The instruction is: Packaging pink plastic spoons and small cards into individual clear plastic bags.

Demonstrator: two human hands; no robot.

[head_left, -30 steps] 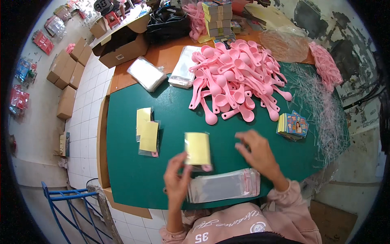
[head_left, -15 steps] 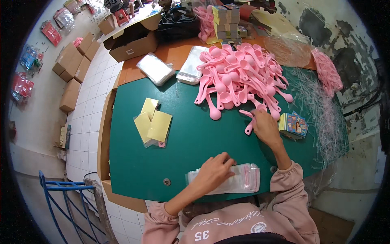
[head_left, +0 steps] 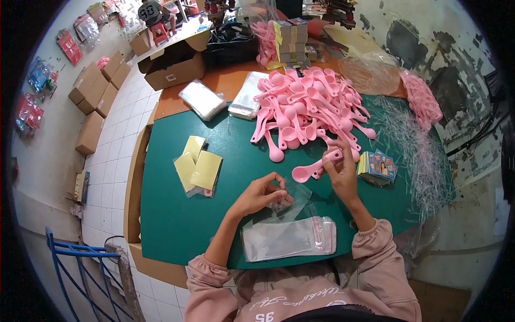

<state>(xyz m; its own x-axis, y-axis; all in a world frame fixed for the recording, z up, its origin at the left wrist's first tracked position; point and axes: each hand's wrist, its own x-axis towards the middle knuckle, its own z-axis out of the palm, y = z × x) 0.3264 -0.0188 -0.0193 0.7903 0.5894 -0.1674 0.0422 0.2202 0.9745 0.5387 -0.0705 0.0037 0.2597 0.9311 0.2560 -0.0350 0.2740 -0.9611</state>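
My right hand (head_left: 341, 170) grips a pink measuring spoon (head_left: 303, 173) by its handle, with the bowl pointing left; whether a second spoon sits behind it I cannot tell. The fingers of my left hand (head_left: 264, 194) pinch a clear plastic bag (head_left: 298, 197), held above a stack of clear bags (head_left: 279, 240) at the table's near edge. Beyond my right hand lies a big heap of pink spoons (head_left: 308, 104). A stack of printed cards (head_left: 380, 166) sits just right of that hand. On the left are several yellow cards in clear packets (head_left: 206, 170), a bit of pink showing under one.
Two bundles of clear bags (head_left: 203, 100) lie toward the back of the green table (head_left: 177, 225). Behind them stand an open cardboard box (head_left: 174, 70) and tall card stacks (head_left: 290, 43). Shredded plastic strands (head_left: 418, 161) cover the right side. A blue metal rack (head_left: 80, 251) stands at lower left.
My left hand has lifted a bag off the stack and moved up and forward with it. My right hand has drawn a spoon away from the heap and turned its bowl to the left.
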